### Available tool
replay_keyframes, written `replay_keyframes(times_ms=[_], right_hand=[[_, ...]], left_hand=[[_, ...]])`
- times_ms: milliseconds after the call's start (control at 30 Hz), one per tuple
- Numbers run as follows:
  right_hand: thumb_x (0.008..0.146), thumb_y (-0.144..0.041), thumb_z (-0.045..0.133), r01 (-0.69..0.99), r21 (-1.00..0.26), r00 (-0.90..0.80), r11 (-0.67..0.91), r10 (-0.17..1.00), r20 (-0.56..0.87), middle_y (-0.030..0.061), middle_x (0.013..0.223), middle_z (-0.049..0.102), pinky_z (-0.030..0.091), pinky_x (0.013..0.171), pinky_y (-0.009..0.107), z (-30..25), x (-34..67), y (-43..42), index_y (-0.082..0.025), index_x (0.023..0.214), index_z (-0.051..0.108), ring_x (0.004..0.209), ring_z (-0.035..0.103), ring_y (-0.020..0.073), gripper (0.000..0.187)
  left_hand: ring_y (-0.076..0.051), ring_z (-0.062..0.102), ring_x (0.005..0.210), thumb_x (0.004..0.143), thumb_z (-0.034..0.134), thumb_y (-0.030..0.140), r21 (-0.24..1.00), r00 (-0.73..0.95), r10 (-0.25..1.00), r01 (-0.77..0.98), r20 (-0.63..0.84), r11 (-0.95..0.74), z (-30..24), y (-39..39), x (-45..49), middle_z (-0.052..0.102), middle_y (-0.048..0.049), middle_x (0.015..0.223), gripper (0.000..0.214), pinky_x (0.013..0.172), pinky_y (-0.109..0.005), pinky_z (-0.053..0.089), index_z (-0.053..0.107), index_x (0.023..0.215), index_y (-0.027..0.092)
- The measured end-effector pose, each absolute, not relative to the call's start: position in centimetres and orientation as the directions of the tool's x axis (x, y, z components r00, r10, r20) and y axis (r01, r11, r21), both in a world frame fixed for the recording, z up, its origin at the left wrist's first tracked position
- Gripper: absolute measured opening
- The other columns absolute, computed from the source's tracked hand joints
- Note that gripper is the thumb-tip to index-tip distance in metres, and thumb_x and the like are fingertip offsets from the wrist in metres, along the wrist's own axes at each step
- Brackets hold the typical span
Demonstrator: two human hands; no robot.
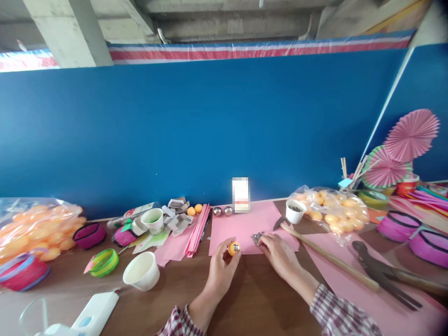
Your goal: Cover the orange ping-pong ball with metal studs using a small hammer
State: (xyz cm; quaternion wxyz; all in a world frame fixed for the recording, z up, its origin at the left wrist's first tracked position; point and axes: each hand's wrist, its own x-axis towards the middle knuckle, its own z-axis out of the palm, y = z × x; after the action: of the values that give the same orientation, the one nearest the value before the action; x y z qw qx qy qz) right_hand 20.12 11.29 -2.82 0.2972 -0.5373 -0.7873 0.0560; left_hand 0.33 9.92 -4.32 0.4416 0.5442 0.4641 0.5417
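Note:
My left hand (pixel 222 267) grips an orange ping-pong ball (pixel 232 249) that carries a few shiny silver pieces on its near side. Over the right part of the pink paper (pixel 241 228), my right hand (pixel 278 252) has its fingertips together at the edge of a small pile of silver tacks or studs (pixel 257 238). Whether a piece sits between those fingers is too small to make out. Behind the hands, two silver-covered balls (pixel 222 211) stand side by side at the paper's back edge. A white cup (pixel 295 211) with dark small bits is beyond my right hand.
Bags of orange balls lie at the right (pixel 346 217) and far left (pixel 38 228). A wooden-handled hammer (pixel 329 256) and pliers-like tool (pixel 385 270) lie right. A cream paper bowl (pixel 142 271) and white power strip (pixel 96 315) sit left. A blue partition (pixel 196 130) rises behind.

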Motion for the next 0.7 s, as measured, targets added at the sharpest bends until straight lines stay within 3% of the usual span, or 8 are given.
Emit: replay_keyframes(times_ms=[167,400,700], right_hand=[[0.082,-0.012,0.044,0.803,-0.418,-0.242,0.425,0.874,0.422,0.0031,0.079,0.060,0.042,0.069,0.028,-2.94,20.34,11.37,-0.020,0.078,0.055,0.077,0.057,0.0178,0.014],[0.081,-0.012,0.042,0.740,-0.539,-0.140,0.401,0.877,0.460,0.0025,0.076,0.062,0.043,0.063,0.026,-3.72,20.70,11.68,-0.019,0.081,0.053,0.069,0.058,0.0160,0.014],[0.084,-0.015,0.041,0.701,-0.565,-0.155,0.435,0.866,0.475,0.0035,0.082,0.060,0.043,0.071,0.027,-3.55,20.48,11.28,-0.020,0.082,0.052,0.076,0.056,0.0161,0.012]], left_hand=[[-0.019,0.062,0.092,0.073,0.065,0.031,0.981,-0.008,0.982,0.053,0.190,-0.189,-4.60,9.86,0.38,0.063,-0.0081,0.107,0.037,0.082,-0.029,0.050,0.061,0.108,0.020],[-0.020,0.061,0.095,0.074,0.063,0.029,0.976,0.021,0.982,0.109,0.186,-0.187,-4.43,9.90,0.37,0.061,-0.0082,0.110,0.036,0.084,-0.030,0.050,0.059,0.109,0.019],[-0.020,0.059,0.102,0.075,0.063,0.027,0.964,0.053,0.972,0.124,0.229,-0.234,-4.51,9.81,0.40,0.058,-0.0083,0.115,0.041,0.087,-0.030,0.049,0.057,0.115,0.020]])
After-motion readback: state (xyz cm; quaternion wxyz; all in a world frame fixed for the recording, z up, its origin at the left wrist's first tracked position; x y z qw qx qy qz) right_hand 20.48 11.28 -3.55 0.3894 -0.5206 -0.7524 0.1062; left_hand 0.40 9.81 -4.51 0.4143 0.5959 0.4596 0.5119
